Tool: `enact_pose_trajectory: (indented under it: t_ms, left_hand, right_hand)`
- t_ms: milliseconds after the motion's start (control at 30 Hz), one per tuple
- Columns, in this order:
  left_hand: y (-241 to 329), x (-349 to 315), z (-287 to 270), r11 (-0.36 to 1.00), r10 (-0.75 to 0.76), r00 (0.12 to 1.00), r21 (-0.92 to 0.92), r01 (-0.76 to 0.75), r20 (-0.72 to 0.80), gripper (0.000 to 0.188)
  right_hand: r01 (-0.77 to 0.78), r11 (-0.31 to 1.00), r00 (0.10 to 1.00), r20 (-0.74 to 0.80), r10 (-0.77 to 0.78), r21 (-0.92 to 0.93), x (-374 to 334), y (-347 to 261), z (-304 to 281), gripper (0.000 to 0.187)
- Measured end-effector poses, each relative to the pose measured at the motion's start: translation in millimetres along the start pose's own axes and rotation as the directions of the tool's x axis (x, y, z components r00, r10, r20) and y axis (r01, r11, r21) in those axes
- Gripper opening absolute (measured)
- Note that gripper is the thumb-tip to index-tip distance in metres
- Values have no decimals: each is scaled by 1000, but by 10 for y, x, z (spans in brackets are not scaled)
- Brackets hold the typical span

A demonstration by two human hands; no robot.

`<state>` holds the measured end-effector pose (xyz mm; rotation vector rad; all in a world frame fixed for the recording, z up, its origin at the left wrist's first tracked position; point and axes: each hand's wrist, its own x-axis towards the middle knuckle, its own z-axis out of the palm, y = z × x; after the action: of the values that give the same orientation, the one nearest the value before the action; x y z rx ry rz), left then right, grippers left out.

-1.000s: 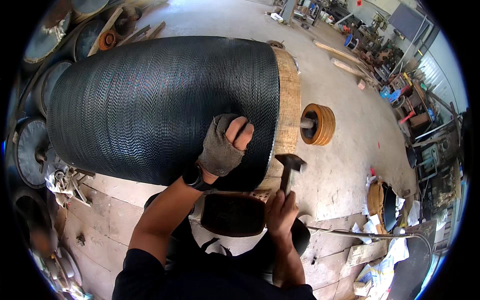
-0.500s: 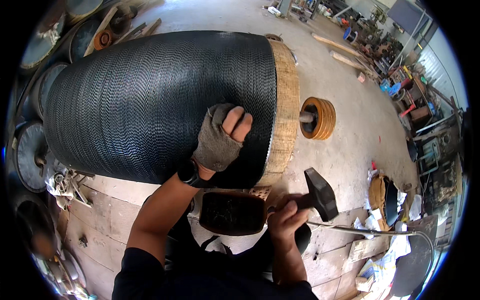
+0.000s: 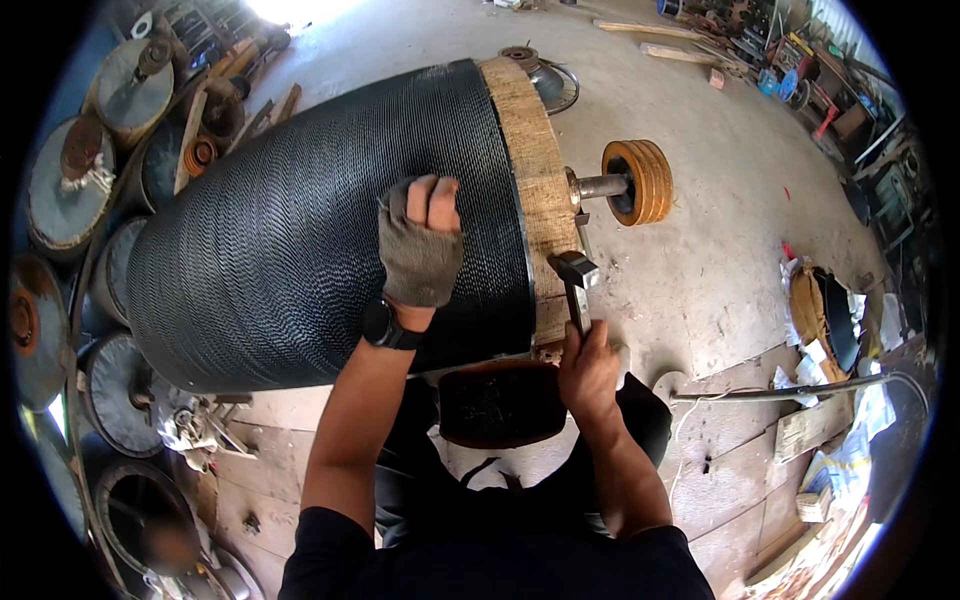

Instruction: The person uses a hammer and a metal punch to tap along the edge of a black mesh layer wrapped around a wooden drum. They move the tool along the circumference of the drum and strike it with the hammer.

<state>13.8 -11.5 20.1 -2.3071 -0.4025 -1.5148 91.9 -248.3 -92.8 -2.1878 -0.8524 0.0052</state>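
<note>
A large drum [image 3: 290, 240], covered with black ridged bristle-like rows, lies across in front of me. Its right end is a pale wooden band [image 3: 535, 165]. My left hand [image 3: 422, 250], in a grey fingerless glove, rests curled on the black surface near that end. Whatever its fingers hold, if anything, is hidden. My right hand [image 3: 590, 375] is closed round the handle of a hammer [image 3: 574, 270], which stands upright with its head at the wooden band's lower right edge. A metal shaft [image 3: 603, 187] carries a rusty grooved pulley [image 3: 645, 182] beyond the band.
A dark rectangular seat-like block [image 3: 500, 405] sits between my knees. Metal-ended drums [image 3: 70, 185] crowd the left side. A wheel-like metal part [image 3: 548, 85] lies behind the drum. On the right are a bent pipe [image 3: 790, 390], an open brown sack [image 3: 815, 320] and scraps.
My view has shifted. The right hand has swung the hammer up and left, from beside my knee to the wooden end. My left hand stays curled on the drum.
</note>
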Motion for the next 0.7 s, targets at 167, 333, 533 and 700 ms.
enact_pose_trajectory:
  t_ms: [167, 333, 533, 700]
  left_hand:
    - [600, -503, -211, 858, -55, 989, -501, 117, 137, 24]
    - [869, -660, -212, 790, -135, 948, -546, 279, 289, 39]
    - [821, -497, -245, 807, -120, 917, -500, 313, 380, 50]
    - [863, -421, -199, 833, -130, 869, -422, 357, 478, 58]
  right_hand:
    - [13, 985, 1000, -30, -7, 174, -235, 62, -68, 38]
    - [32, 976, 999, -16, -29, 217, -218, 80, -91, 21]
    - [45, 966, 998, -45, -35, 254, -207, 33, -92, 23]
    - [43, 965, 999, -18, -40, 259, -209, -11, -128, 22]
